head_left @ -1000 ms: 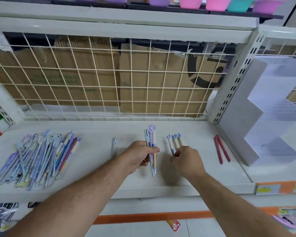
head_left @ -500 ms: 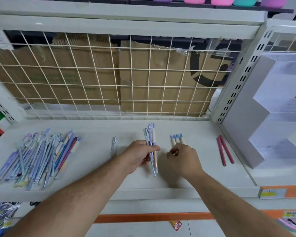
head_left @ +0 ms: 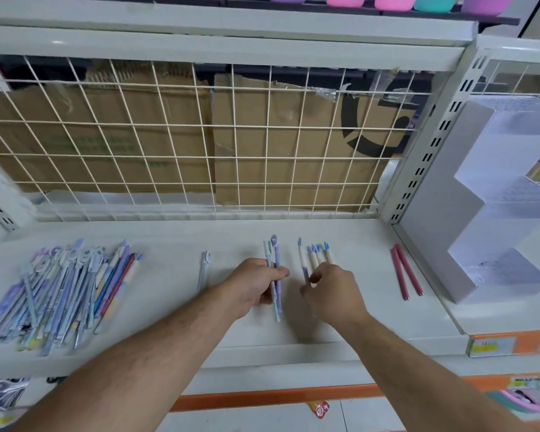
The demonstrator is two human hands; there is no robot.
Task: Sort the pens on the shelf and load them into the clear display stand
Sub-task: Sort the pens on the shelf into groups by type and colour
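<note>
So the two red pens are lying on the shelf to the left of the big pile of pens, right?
Not quite. The head view shows the two red pens lying on the shelf at the far right, beside the clear display stand; the big pile of pens is at the far left.

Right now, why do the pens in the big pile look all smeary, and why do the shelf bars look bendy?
Head view: the big pile of pastel pens at the left is streaked by motion blur; the two dark-red pens look sharper. Head view: the wide-angle lens bows the white wire grid and the upright posts. Head view: soft shadows lie on the white shelf under both hands.
</note>
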